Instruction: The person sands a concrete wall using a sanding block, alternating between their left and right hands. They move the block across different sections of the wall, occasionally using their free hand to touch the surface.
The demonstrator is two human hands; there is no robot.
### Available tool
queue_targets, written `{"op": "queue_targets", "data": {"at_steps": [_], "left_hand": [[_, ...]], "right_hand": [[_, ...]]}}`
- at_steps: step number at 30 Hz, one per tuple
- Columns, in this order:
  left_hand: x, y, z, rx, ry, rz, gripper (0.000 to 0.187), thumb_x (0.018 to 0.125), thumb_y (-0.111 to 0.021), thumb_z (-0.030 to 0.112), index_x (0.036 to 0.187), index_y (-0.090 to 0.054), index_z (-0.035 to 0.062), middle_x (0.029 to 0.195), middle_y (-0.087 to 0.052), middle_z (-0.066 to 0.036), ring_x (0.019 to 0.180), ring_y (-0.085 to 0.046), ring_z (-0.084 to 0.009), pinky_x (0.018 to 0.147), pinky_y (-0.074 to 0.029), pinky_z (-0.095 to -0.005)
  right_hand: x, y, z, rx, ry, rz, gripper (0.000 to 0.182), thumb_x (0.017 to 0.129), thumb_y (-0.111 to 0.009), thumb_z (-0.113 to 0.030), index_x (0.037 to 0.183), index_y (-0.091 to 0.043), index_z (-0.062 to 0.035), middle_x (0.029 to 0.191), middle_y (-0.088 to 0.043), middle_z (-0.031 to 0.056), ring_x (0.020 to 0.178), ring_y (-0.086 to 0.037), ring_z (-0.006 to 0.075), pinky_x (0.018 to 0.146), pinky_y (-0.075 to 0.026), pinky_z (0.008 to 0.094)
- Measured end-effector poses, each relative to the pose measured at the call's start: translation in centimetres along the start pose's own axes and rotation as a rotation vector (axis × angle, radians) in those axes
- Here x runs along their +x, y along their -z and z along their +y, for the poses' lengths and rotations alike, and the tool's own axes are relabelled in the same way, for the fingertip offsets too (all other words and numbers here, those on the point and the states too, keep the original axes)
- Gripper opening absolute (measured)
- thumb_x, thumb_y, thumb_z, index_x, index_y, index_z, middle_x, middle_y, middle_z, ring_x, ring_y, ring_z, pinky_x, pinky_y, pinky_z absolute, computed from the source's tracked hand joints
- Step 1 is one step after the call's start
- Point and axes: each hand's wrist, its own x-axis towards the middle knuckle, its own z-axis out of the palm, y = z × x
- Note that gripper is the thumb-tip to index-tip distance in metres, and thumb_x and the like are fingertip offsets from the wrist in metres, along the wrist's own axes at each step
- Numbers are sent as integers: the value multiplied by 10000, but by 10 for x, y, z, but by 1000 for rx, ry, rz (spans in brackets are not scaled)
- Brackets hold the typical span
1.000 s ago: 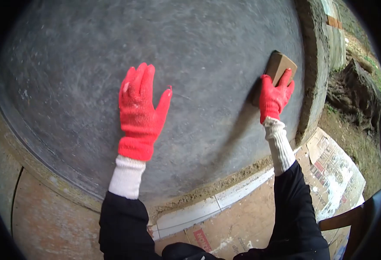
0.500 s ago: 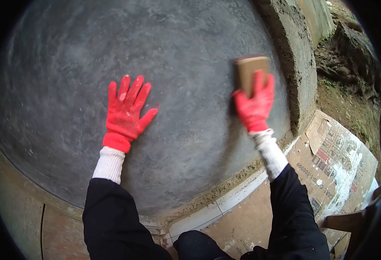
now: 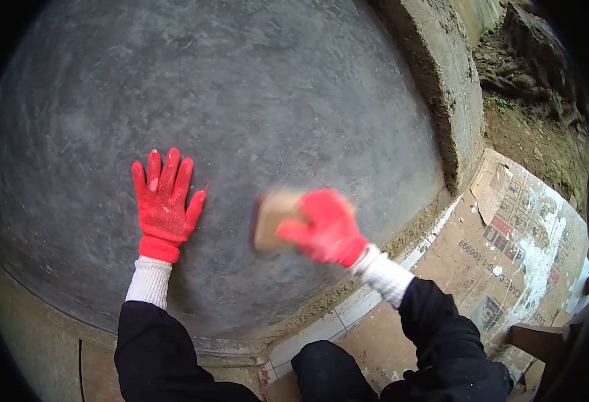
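Observation:
Both hands wear red coated gloves with white knit cuffs. My left hand (image 3: 166,204) lies flat on the dark grey cement surface (image 3: 241,100), fingers spread, holding nothing. To its right, my right hand (image 3: 328,228) grips a tan block (image 3: 276,218) with a dark reddish edge. The block is against the grey surface, and both it and the right glove are blurred by motion. The block's underside is hidden.
A rough concrete ledge (image 3: 445,74) borders the surface on the right. Paint-splashed cardboard (image 3: 515,234) lies at the lower right, beside a dark wooden piece (image 3: 539,340). White tiles (image 3: 308,338) edge the front. Bare soil (image 3: 536,144) and a rock-like mass show beyond.
My right hand has swept the block left and toward me, from near the right ledge to mid-surface. My left hand appears slightly lower and further left, as the whole view has shifted a little.

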Motion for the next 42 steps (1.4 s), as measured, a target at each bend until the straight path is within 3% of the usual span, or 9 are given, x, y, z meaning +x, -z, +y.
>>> {"op": "queue_targets", "data": {"at_steps": [6,12,13,16,22,28,32,36,42], "left_hand": [[0,0,2,-3,-96,12,571,865,-598,307,1365,-482,59,1501,-365,-124,1419,-246,-398,1159,-126,-578],[1,2,2,8,-76,-65,515,882,-569,290,1333,-515,47,1477,-402,-127,1416,-252,-399,1161,-127,-572],[1,3,2,10,-84,-63,511,888,-561,288,1333,-513,42,1477,-402,-129,1416,-252,-400,1162,-127,-571],[2,2,-2,17,-105,-47,505,898,-548,285,1333,-509,30,1479,-399,-133,1416,-252,-401,1162,-126,-572],[2,3,0,36,-95,-75,500,910,-528,283,1333,-506,19,1489,-388,-140,1416,-250,-406,1162,-123,-574],[0,2,-1,60,-97,-95,499,914,-514,286,1334,-505,16,1489,-385,-148,1417,-242,-413,1165,-116,-574],[-1,-1,-1,73,-106,-99,499,917,-501,289,1333,-503,13,1488,-384,-153,1419,-236,-415,1166,-110,-574],[0,-1,-3,70,-102,-101,499,915,-499,286,1333,-501,12,1487,-384,-156,1419,-234,-416,1166,-108,-577],[1,0,0,63,-101,-68,494,919,-493,276,1335,-497,8,1489,-382,-155,1422,-229,-417,1166,-108,-577]], "right_hand": [[8,43,102,-601,-879,510,610,705,-678,-215,1241,-490,5,1136,-450,273,966,-528,425,763,-474,492],[-55,-23,-57,285,-503,-195,417,702,-723,-336,1098,-654,-227,1086,-557,125,943,-571,347,786,-486,504],[-61,-32,-55,80,78,-195,329,724,-707,-327,1050,-672,-295,1093,-565,70,924,-581,320,786,-494,482],[-47,-1,-21,43,-39,-89,399,696,-723,-289,1088,-654,-293,1099,-559,95,910,-582,329,773,-500,461],[-71,45,135,-378,-1312,575,778,749,-688,-266,1426,-381,-33,1384,-363,336,1254,-409,473,1062,-353,471],[-37,0,-14,-15,-940,8,615,704,-700,-297,1277,-527,-154,1126,-515,168,1015,-544,356,795,-499,480],[-35,-17,-34,142,-13,-51,532,591,-743,-228,1109,-655,-311,1078,-536,130,1013,-563,354,802,-497,491],[-40,32,24,-68,-541,49,556,619,-747,-204,1155,-607,-153,1006,-481,171,853,-552,360,617,-488,469],[-106,28,89,-187,-1631,583,861,797,-688,-292,1505,-261,-53,1432,-280,300,1259,-389,434,1090,-342,460]]}}
